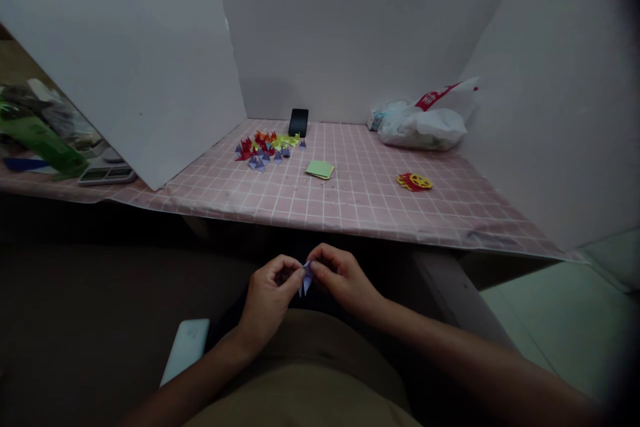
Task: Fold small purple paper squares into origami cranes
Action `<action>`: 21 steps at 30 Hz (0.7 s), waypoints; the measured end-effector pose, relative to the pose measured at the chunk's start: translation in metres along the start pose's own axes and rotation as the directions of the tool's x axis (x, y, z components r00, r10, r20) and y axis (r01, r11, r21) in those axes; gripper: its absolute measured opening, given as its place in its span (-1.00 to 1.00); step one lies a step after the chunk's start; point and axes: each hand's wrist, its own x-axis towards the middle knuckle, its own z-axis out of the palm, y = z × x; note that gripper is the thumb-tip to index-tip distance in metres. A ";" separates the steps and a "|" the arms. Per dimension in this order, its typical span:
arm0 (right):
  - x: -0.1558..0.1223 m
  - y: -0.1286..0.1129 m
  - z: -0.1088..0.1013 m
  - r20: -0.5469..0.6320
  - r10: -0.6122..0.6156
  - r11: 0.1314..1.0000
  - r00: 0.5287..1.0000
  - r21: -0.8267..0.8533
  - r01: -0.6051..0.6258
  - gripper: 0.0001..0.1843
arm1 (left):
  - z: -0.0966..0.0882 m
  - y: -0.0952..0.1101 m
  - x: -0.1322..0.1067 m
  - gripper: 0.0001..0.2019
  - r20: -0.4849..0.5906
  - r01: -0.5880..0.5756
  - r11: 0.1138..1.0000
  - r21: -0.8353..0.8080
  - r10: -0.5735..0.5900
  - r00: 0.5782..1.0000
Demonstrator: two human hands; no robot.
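Observation:
Between both hands, over my lap and just short of the table edge, is a small folded purple origami paper (307, 279) with two narrow points hanging down. My left hand (273, 290) pinches it from the left with thumb and forefinger. From the other side, the thumb and forefinger of my right hand (345, 277) pinch its upper right part. On the table beyond, a cluster of small folded paper cranes (260, 147) in red, orange, yellow and purple stands to the left. A stack of square paper sheets (320, 169), light green on top, lies nearer the middle.
A pink checked cloth covers the table (360, 203), with white boards around it. A black phone (299, 122) leans at the back. Right of it are a white plastic bag (425, 123) and red and yellow cut-out pieces (415, 181). A white device (186, 349) lies at my left.

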 end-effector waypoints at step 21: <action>-0.001 0.005 0.001 0.010 -0.045 0.999 0.999 -0.008 0.045 -0.87 | -0.001 0.000 0.001 -0.82 0.026 0.009 0.997 -0.083 -0.007 1.000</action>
